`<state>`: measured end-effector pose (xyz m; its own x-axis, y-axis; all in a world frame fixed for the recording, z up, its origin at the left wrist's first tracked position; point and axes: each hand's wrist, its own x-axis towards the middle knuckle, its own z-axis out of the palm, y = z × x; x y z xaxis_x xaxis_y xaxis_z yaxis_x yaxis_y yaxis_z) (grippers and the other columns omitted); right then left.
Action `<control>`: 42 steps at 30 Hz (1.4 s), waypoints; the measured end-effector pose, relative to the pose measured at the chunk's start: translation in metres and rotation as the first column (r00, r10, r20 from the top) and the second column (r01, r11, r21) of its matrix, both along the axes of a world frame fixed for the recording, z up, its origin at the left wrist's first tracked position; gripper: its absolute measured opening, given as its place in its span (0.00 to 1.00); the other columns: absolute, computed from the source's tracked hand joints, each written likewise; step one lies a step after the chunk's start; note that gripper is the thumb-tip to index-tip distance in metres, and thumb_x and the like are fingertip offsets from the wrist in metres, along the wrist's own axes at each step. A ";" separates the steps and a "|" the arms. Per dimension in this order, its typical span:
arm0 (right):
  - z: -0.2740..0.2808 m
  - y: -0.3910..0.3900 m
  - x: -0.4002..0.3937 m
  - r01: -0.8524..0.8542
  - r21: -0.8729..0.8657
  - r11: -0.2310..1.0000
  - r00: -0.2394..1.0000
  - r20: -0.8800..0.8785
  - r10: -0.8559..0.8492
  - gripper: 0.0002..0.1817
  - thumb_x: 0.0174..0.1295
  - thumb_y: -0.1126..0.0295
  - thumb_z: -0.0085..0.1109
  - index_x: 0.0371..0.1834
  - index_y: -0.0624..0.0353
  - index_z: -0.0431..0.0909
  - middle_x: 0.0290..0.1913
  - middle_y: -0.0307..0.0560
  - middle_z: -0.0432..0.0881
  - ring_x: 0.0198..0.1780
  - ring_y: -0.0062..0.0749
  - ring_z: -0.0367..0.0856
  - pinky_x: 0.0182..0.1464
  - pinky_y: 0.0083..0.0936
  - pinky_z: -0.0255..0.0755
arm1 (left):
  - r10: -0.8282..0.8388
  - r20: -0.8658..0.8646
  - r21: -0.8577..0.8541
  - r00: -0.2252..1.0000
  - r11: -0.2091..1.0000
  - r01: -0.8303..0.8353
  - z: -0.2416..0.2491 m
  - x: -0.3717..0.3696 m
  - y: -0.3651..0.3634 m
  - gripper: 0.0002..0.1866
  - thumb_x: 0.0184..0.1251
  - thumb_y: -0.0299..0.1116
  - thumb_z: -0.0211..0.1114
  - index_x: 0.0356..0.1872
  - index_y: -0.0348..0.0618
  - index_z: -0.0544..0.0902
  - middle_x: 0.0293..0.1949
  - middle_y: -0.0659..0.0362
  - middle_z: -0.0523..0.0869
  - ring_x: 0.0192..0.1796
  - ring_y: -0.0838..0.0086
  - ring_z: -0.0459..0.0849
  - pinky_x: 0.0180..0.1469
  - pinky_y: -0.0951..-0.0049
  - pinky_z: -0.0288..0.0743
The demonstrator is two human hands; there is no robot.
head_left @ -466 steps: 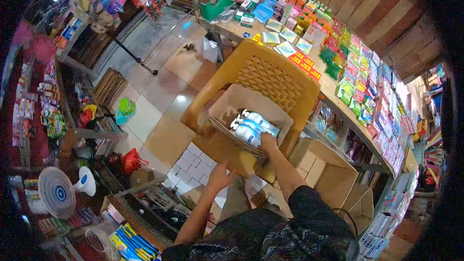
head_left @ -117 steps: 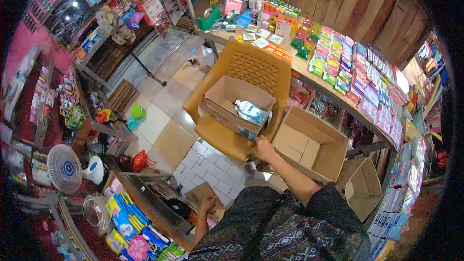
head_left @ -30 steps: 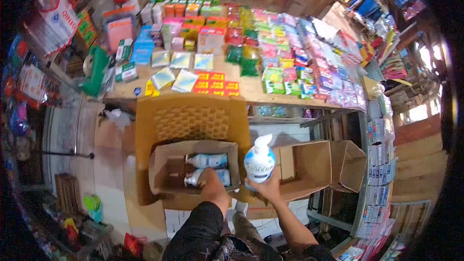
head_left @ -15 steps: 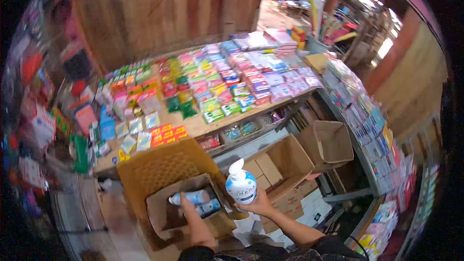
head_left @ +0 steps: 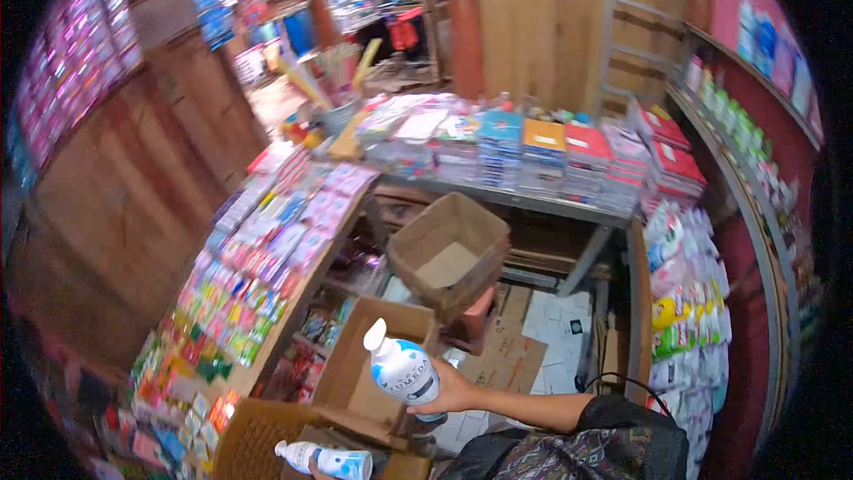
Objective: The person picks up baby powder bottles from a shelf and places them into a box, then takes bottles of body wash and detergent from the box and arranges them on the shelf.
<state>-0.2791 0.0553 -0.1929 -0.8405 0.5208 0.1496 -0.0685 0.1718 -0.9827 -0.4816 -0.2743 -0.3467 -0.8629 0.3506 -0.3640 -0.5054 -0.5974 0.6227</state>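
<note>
My right hand (head_left: 449, 389) is wrapped around a white and blue pump bottle (head_left: 404, 372), held tilted with its white pump head up and to the left. Low in the picture, a second white and blue bottle (head_left: 342, 462) lies nearly level with its narrow end to the left. Just a bit of my left hand (head_left: 317, 473) shows at the bottom edge, closed on that bottle; the rest is out of view. Behind and around it are a cardboard box (head_left: 404, 467) and a brown woven-textured chair or basket back (head_left: 253, 434).
Open cardboard boxes (head_left: 395, 324) (head_left: 489, 253) stand beyond my right hand. A counter (head_left: 298, 302) with rows of small packets runs along the left. Stacked books (head_left: 542, 147) fill the back table. Hanging packets (head_left: 680, 311) and a shelf (head_left: 729, 138) line the right side.
My view has swung to the right, so the counter now lies on the left. My right hand still holds the pump bottle. The left hand's bottle now shows at the bottom edge.
</note>
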 end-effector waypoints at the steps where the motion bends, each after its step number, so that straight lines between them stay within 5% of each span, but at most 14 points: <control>1: 0.017 0.013 0.019 0.052 -0.029 0.998 0.999 0.002 -0.052 0.52 0.40 0.60 0.83 0.69 0.62 0.61 0.59 0.49 0.78 0.60 0.32 0.76 0.65 0.33 0.68 | -0.063 -0.020 -0.002 0.998 0.998 0.063 0.019 0.007 0.025 0.34 0.59 0.55 0.61 0.61 0.41 0.72 0.46 0.51 0.83 0.46 0.58 0.84 0.52 0.51 0.79; 4: 0.038 0.054 0.075 0.232 0.031 0.972 0.972 0.021 -0.232 0.54 0.41 0.51 0.81 0.68 0.64 0.60 0.58 0.58 0.77 0.60 0.42 0.77 0.64 0.37 0.69 | -0.274 -0.056 0.005 0.960 0.962 0.274 0.058 0.034 0.100 0.35 0.59 0.55 0.62 0.62 0.40 0.71 0.46 0.51 0.83 0.46 0.58 0.84 0.52 0.51 0.79; 10: 0.076 0.117 0.177 0.519 -0.006 0.855 0.851 -0.089 -0.518 0.53 0.47 0.61 0.79 0.70 0.66 0.52 0.62 0.53 0.71 0.65 0.35 0.69 0.67 0.35 0.63 | -0.579 -0.078 0.012 0.811 0.813 0.582 0.132 0.119 0.281 0.36 0.54 0.52 0.66 0.60 0.38 0.71 0.45 0.46 0.84 0.47 0.54 0.85 0.50 0.51 0.81; 12: 0.067 0.137 0.205 0.584 -0.064 0.809 0.791 -0.179 -0.585 0.52 0.50 0.63 0.77 0.71 0.67 0.48 0.63 0.53 0.69 0.66 0.36 0.68 0.68 0.36 0.62 | -0.786 -0.185 0.050 0.590 0.592 0.804 0.151 0.140 0.342 0.43 0.52 0.52 0.69 0.64 0.32 0.67 0.47 0.41 0.84 0.46 0.52 0.86 0.50 0.51 0.83; 13: 0.037 0.148 0.219 0.590 -0.069 0.804 0.799 -0.092 -0.594 0.50 0.53 0.68 0.72 0.72 0.67 0.45 0.64 0.53 0.66 0.67 0.36 0.65 0.70 0.37 0.59 | -0.825 -0.234 0.022 0.514 0.524 0.851 0.158 0.153 0.371 0.42 0.53 0.53 0.68 0.63 0.31 0.68 0.47 0.41 0.84 0.45 0.52 0.87 0.49 0.53 0.83; 16: 0.057 0.162 0.256 0.666 -0.103 0.739 0.723 -0.157 -0.673 0.51 0.53 0.66 0.72 0.72 0.69 0.44 0.66 0.59 0.64 0.68 0.40 0.64 0.70 0.38 0.58 | -0.910 -0.262 -0.015 0.323 0.338 0.941 0.156 0.190 0.444 0.41 0.54 0.55 0.67 0.61 0.30 0.70 0.48 0.40 0.84 0.44 0.53 0.87 0.49 0.55 0.83; 21: 0.044 0.196 0.304 0.808 -0.060 0.586 0.575 -0.134 -0.807 0.46 0.55 0.66 0.72 0.68 0.70 0.50 0.64 0.57 0.66 0.67 0.39 0.65 0.70 0.38 0.59 | -0.864 -0.473 -0.088 0.175 0.244 0.966 0.196 0.262 0.531 0.36 0.60 0.48 0.68 0.61 0.31 0.70 0.48 0.46 0.85 0.46 0.60 0.88 0.49 0.60 0.84; 25: 0.065 0.218 0.327 0.822 -0.228 0.522 0.500 -0.149 -0.853 0.47 0.56 0.67 0.72 0.71 0.70 0.48 0.62 0.54 0.70 0.65 0.37 0.68 0.69 0.35 0.60 | -0.913 -0.408 -0.134 0.001 0.061 0.989 0.175 0.279 0.606 0.27 0.66 0.39 0.63 0.60 0.30 0.71 0.49 0.48 0.84 0.49 0.63 0.85 0.53 0.63 0.79; 28: 0.064 0.244 0.338 0.898 -0.147 0.415 0.392 -0.161 -0.906 0.45 0.56 0.69 0.71 0.71 0.68 0.50 0.63 0.54 0.70 0.65 0.35 0.69 0.69 0.34 0.61 | -0.923 -0.371 -0.096 -0.101 -0.070 0.993 0.194 0.303 0.661 0.29 0.66 0.46 0.65 0.59 0.33 0.73 0.49 0.51 0.85 0.47 0.65 0.87 0.49 0.63 0.83; 31: 0.066 0.270 0.345 0.900 -0.236 0.366 0.324 -0.199 -0.925 0.44 0.56 0.71 0.71 0.71 0.68 0.51 0.64 0.53 0.69 0.65 0.34 0.68 0.69 0.34 0.61 | -0.842 -0.502 -0.132 -0.195 -0.148 0.980 0.204 0.326 0.722 0.33 0.59 0.47 0.71 0.59 0.34 0.74 0.48 0.53 0.85 0.47 0.66 0.87 0.48 0.65 0.83; 34: 0.102 0.283 0.354 0.916 -0.273 0.295 0.242 -0.210 -0.947 0.43 0.55 0.73 0.71 0.70 0.68 0.53 0.63 0.51 0.70 0.65 0.33 0.69 0.68 0.34 0.62 | -0.838 -0.435 -0.150 -0.330 -0.294 0.944 0.226 0.358 0.780 0.31 0.54 0.36 0.74 0.58 0.34 0.75 0.46 0.54 0.86 0.45 0.68 0.87 0.49 0.67 0.81; 37: 0.111 0.302 0.381 0.950 -0.190 0.248 0.219 -0.163 -0.962 0.41 0.54 0.72 0.72 0.68 0.68 0.58 0.60 0.52 0.74 0.62 0.32 0.73 0.67 0.33 0.65 | -0.808 -0.505 -0.057 -0.303 -0.319 0.946 0.267 0.403 0.822 0.30 0.51 0.34 0.76 0.55 0.34 0.77 0.45 0.54 0.87 0.44 0.69 0.87 0.48 0.69 0.81; 40: 0.140 0.312 0.405 0.876 -0.364 0.315 0.283 -0.138 -0.949 0.41 0.54 0.72 0.72 0.69 0.67 0.58 0.60 0.53 0.75 0.62 0.34 0.74 0.66 0.35 0.66 | -0.712 -0.597 -0.183 -0.369 -0.326 0.927 0.304 0.439 0.854 0.30 0.48 0.35 0.79 0.53 0.34 0.78 0.43 0.55 0.87 0.42 0.70 0.87 0.47 0.69 0.81; 42: 0.145 0.329 0.419 0.873 -0.399 0.280 0.219 -0.192 -0.957 0.48 0.47 0.67 0.75 0.70 0.66 0.57 0.61 0.54 0.74 0.63 0.37 0.73 0.66 0.38 0.66 | -0.634 -0.698 -0.154 -0.333 -0.321 0.934 0.330 0.470 0.872 0.29 0.47 0.34 0.79 0.52 0.34 0.79 0.42 0.55 0.88 0.42 0.70 0.87 0.48 0.68 0.81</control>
<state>0.1398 0.3846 -0.0484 0.3355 0.9380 0.0872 -0.2933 0.1920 -0.9365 -0.0117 0.5973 -0.0167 0.6608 0.6906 0.2940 -0.4689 0.0740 0.8802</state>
